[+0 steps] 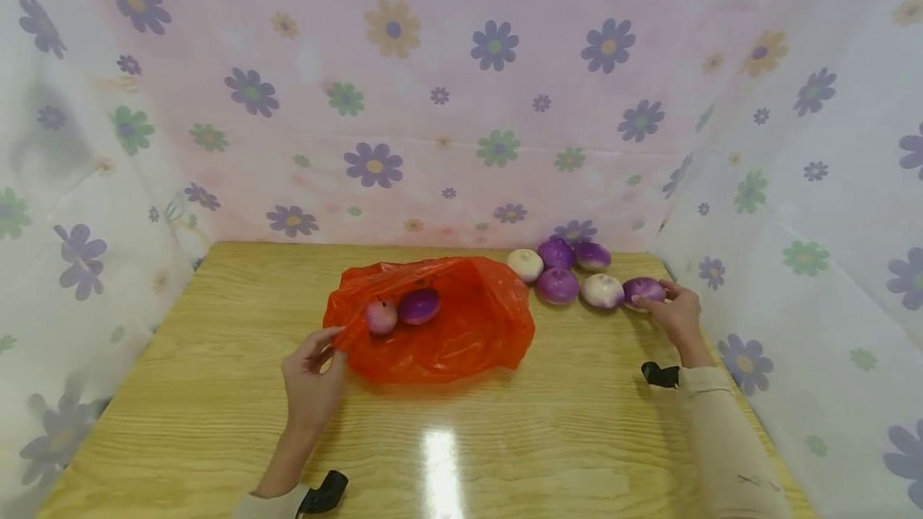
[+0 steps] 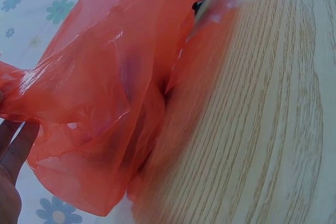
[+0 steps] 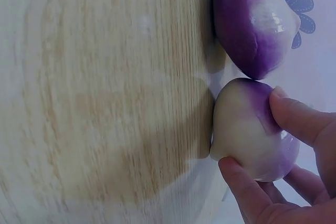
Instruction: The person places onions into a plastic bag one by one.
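My left hand (image 1: 312, 383) pinches the left edge of a red plastic bag (image 1: 461, 347), whose mouth gapes open. Inside the bag lie a pinkish round vegetable (image 1: 380, 317) and a purple one (image 1: 420, 307). Over at the right, my right hand (image 1: 679, 317) grips a purple-and-white turnip (image 3: 252, 129), thumb on one side and fingers on the other. It sits on the table at the row's right end. Beside it is another purple-and-white turnip (image 3: 252, 24). In the left wrist view, the bag's red film (image 2: 100, 87) fills much of the picture.
Several more turnips (image 1: 558, 287) cluster behind the bag's right side, near the table's back edge. The wooden table (image 1: 548, 423) is enclosed by flower-print cloth (image 1: 433, 126) at the back and both sides.
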`<control>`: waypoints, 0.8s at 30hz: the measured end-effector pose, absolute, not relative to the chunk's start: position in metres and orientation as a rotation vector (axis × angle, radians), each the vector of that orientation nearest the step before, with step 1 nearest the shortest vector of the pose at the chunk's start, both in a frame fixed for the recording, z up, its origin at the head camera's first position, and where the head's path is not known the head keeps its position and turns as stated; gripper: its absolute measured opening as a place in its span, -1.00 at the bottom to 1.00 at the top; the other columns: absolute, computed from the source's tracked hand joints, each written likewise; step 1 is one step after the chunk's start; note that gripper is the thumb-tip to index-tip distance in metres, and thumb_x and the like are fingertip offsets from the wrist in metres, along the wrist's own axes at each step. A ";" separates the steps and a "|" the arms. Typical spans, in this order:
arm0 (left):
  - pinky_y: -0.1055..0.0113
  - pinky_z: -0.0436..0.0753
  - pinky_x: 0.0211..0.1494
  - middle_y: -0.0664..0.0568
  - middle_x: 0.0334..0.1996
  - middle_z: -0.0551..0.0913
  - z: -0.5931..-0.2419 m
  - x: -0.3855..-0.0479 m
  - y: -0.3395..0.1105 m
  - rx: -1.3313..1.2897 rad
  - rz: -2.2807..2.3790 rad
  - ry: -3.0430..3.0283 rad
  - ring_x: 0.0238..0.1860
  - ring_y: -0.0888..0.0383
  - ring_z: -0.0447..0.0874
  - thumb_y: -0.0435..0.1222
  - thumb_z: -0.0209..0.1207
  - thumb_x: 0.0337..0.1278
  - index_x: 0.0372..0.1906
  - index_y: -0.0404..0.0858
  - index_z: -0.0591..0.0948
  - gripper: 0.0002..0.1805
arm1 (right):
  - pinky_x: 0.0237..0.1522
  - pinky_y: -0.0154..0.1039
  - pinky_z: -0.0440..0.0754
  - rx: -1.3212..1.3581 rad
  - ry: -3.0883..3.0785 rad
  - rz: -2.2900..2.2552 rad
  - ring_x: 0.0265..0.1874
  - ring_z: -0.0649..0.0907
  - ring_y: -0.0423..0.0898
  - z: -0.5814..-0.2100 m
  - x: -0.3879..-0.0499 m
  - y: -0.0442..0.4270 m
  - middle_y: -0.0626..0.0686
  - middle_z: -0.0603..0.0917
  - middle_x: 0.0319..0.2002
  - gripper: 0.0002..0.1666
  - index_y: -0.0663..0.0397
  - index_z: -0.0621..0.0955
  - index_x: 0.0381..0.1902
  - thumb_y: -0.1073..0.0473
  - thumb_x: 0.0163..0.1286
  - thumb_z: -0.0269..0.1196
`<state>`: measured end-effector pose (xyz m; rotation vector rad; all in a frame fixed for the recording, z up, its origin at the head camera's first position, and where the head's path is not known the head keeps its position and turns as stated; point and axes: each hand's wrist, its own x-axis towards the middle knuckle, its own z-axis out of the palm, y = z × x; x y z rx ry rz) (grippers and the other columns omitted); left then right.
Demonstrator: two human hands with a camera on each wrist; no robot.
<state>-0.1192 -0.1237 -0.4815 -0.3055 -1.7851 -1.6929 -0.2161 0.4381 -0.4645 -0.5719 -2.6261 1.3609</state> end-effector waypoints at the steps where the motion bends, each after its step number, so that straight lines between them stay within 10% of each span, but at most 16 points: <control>1: 0.58 0.66 -0.03 0.27 -0.21 0.74 -0.482 -0.119 -0.124 -0.296 -1.692 -1.790 -0.13 0.40 0.71 -0.74 0.18 0.11 -0.15 -0.53 0.69 -0.76 | -0.39 -0.67 0.44 -0.573 -2.627 1.362 0.35 0.39 0.37 -0.465 -0.216 0.438 0.57 0.31 0.37 -0.04 0.46 0.18 0.50 0.15 0.35 0.38; 11: 0.58 0.66 -0.04 0.19 -0.21 0.75 -0.483 -0.121 -0.125 -0.329 -1.668 -1.784 -0.12 0.39 0.72 -0.75 0.17 0.09 -0.15 -0.53 0.69 -0.75 | -0.24 -0.60 0.43 -0.559 -2.635 1.330 0.35 0.41 0.39 -0.471 -0.207 0.434 0.57 0.32 0.37 -0.02 0.46 0.19 0.50 0.17 0.31 0.41; 18: 0.60 0.65 -0.04 0.20 -0.20 0.76 -0.485 -0.122 -0.125 -0.324 -1.676 -1.782 -0.12 0.40 0.71 -0.76 0.18 0.07 -0.14 -0.55 0.68 -0.74 | 0.23 0.03 0.50 -0.611 -2.586 1.319 0.35 0.41 0.37 -0.473 -0.197 0.424 0.53 0.32 0.39 -0.01 0.43 0.20 0.48 0.13 0.29 0.44; 24: 0.58 0.66 -0.04 0.20 -0.20 0.76 -0.481 -0.120 -0.125 -0.327 -1.673 -1.779 -0.12 0.39 0.72 -0.75 0.18 0.09 -0.14 -0.53 0.69 -0.75 | -0.05 -0.38 0.50 -0.715 -2.520 1.361 0.36 0.43 0.32 -0.476 -0.186 0.422 0.46 0.33 0.41 0.03 0.33 0.21 0.50 0.08 0.26 0.47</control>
